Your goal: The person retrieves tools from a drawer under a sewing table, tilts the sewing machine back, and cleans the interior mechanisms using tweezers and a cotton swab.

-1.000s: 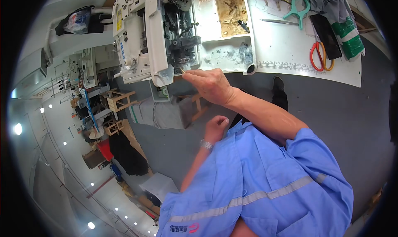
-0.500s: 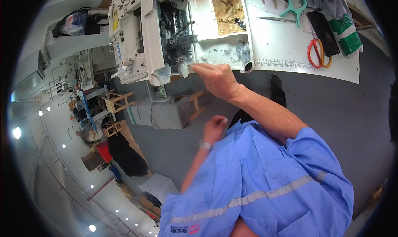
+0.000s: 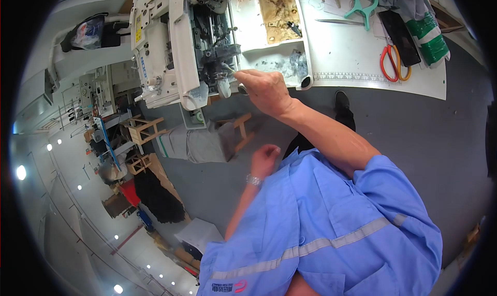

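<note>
At the exposed underside of a tilted-back white sewing machine (image 3: 178, 42), my right hand (image 3: 266, 91) is closed in a pinch. A thin, pale, stick-like tool (image 3: 229, 68) sticks out past the fingertips toward the dark mechanism (image 3: 213, 45); most of it is hidden by the fingers. Below the fingertips, a clear plastic-like part (image 3: 223, 88) hangs at the machine's edge. My left hand (image 3: 264, 160), with a metal watch at the wrist, hangs low near my shirt. Its fingers are curled, and I see nothing in them.
Beside the machine lies an open oil pan (image 3: 269, 55) with brown residue and grey lint. On the white table are orange-red scissors (image 3: 389, 63), a black phone (image 3: 401, 39), a green clamp-like tool (image 3: 364, 7), tweezers (image 3: 339, 21) and a green-wrapped bundle (image 3: 428, 39). A covered stool (image 3: 199, 140) stands below.
My right hand has shifted slightly left and up, and the thin tool now shows against the mechanism. My left hand stays low with its fingers curled. The whole view has shifted a little.
</note>
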Demonstrator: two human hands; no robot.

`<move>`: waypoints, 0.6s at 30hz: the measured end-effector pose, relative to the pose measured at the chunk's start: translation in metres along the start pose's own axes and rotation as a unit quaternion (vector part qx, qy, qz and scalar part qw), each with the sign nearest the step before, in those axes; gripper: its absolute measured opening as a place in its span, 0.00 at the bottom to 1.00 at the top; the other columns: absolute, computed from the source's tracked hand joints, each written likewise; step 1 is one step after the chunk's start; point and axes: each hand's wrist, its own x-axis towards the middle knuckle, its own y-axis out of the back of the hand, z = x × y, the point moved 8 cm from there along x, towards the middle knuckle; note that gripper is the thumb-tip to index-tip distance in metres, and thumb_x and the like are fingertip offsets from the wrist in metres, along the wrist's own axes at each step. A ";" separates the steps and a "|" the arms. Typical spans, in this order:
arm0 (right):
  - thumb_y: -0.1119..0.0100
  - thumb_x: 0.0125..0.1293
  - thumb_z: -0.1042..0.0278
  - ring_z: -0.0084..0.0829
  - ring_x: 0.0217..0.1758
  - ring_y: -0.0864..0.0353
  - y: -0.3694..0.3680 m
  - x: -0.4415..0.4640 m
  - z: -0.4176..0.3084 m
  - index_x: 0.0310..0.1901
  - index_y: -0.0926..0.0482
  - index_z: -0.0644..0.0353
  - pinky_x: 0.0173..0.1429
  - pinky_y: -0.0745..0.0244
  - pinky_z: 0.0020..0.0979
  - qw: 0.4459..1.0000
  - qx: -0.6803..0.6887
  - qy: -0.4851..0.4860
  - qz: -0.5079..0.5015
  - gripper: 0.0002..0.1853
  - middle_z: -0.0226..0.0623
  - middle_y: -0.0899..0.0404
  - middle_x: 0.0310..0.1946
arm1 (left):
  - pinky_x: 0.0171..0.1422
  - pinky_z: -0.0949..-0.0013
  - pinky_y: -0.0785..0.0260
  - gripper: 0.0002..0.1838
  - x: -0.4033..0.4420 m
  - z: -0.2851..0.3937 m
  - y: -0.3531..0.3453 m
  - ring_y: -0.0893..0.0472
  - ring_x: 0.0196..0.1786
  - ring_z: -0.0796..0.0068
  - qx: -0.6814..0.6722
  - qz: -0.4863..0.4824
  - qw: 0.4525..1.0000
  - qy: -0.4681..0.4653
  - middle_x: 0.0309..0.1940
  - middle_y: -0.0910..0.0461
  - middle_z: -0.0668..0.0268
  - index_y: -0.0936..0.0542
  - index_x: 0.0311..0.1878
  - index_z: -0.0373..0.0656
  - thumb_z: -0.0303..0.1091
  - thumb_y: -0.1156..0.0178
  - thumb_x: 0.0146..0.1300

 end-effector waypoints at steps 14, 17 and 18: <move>0.46 0.57 0.74 0.41 0.27 0.19 -0.003 0.004 0.014 0.34 0.20 0.56 0.29 0.25 0.37 0.993 -0.060 -0.027 -0.096 0.06 0.39 0.21 0.24 | 0.28 0.78 0.35 0.08 0.009 0.002 -0.003 0.27 0.25 0.85 -0.018 -0.015 1.000 -0.003 0.27 0.20 0.70 0.19 0.37 0.38 0.33 0.37 0.62; 0.49 0.58 0.77 0.42 0.28 0.20 0.016 0.003 0.012 0.35 0.21 0.59 0.32 0.26 0.39 0.995 0.009 -0.052 -0.081 0.07 0.42 0.22 0.24 | 0.28 0.78 0.35 0.08 0.008 0.010 0.000 0.27 0.25 0.85 -0.006 -0.002 1.000 -0.007 0.27 0.20 0.70 0.19 0.38 0.38 0.33 0.37 0.62; 0.49 0.58 0.77 0.42 0.28 0.20 0.015 0.003 0.012 0.35 0.21 0.59 0.32 0.26 0.39 0.995 0.010 -0.052 -0.083 0.07 0.42 0.22 0.24 | 0.28 0.78 0.35 0.08 0.008 0.008 0.001 0.27 0.25 0.85 -0.008 -0.001 1.000 -0.006 0.27 0.20 0.70 0.19 0.38 0.38 0.33 0.37 0.62</move>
